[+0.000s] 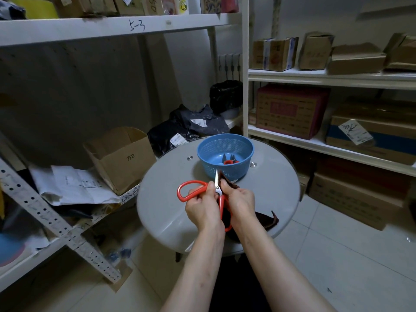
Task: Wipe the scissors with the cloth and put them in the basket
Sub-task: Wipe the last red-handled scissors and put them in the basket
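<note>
The left hand [202, 208] grips the scissors [217, 188] by the red handles near the pivot, its fingers curled round one handle while the big loop sticks out to the left. The right hand [239, 201] pinches the dark cloth [228, 182] against the blade, which points up and away from the person. The rest of the cloth trails down under the right wrist onto the grey round table [168, 199]. The scissors are held in the air just above the table, spread open, with the second handle running down between the two hands.

By my reading the task is in its wiping step: the cloth is on the blade near the pivot, and the tip above it looks bare. How much of the metal has been cleaned I cannot tell (the blade is small and partly hidden by fingers).

Just beyond the blade tip stands the blue basket [209, 170], near the far edge of the table. Another red-handled pair [229, 162] already lies in its bottom, so one deposit looks done. For the pair in hand, what is left is to finish the wipe, close the blades and set it in the basket.
</note>
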